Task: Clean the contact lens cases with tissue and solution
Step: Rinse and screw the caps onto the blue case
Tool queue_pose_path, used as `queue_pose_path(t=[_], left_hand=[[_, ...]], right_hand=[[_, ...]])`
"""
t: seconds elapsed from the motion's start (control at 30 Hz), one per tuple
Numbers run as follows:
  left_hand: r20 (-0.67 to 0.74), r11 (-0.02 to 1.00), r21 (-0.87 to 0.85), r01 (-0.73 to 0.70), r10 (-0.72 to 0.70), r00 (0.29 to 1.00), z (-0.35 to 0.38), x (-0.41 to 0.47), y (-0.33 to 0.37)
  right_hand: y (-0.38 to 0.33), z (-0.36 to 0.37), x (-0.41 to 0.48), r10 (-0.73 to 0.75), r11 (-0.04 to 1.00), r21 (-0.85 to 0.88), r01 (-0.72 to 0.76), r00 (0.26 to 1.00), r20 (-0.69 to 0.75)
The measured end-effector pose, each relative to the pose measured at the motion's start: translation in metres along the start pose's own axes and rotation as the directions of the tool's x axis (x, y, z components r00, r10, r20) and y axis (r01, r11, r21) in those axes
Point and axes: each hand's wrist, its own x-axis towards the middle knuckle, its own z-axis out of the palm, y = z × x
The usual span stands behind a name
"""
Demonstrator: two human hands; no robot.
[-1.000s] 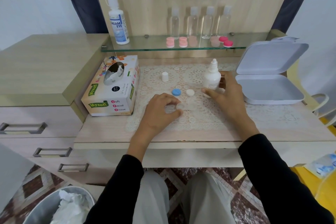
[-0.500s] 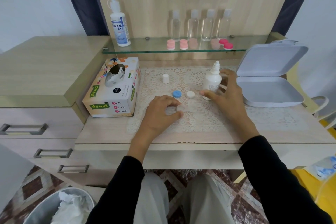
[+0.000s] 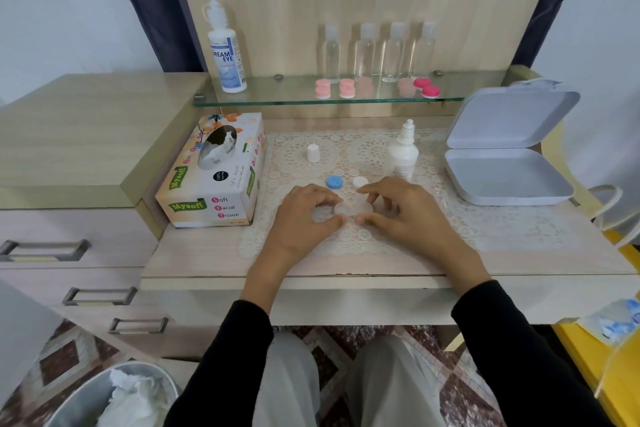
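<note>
Your right grip (image 3: pixel 412 215) has come off the little solution bottle (image 3: pixel 403 152) and joined your left grip (image 3: pixel 304 218) on the clear lens case (image 3: pixel 349 209). Both pinch it now, thumb and fingertips curled round an end each, down on the lace mat (image 3: pixel 349 237) on the counter (image 3: pixel 519 262). Just behind sit a blue cap (image 3: pixel 334 182) and a white cap (image 3: pixel 360 182). Bottle's upright past those, tissue box (image 3: pixel 211 173) off to the left. Pink cases (image 3: pixel 322 88) are way back on the glass shelf (image 3: pixel 277 94).
</note>
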Motion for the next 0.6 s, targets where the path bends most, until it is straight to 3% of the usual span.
queue_pose_path(t=[0.33,0.47,0.6], left_hand=[[0.017,0.998,-0.055,0.043,-0.042,0.999,-0.003,0.002,0.002],[0.005,0.975,-0.154,0.159,-0.160,0.987,-0.007,0.010,0.006],[0.021,0.979,-0.007,0.206,-0.206,0.978,-0.009,0.029,0.007]], right_hand=[[0.003,0.001,0.003,-0.055,0.998,-0.001,0.055,0.998,0.014],[0.002,0.001,0.003,-0.057,0.998,-0.006,0.057,0.998,0.009],[0.002,0.000,0.002,-0.065,0.998,-0.015,0.066,0.998,0.013]])
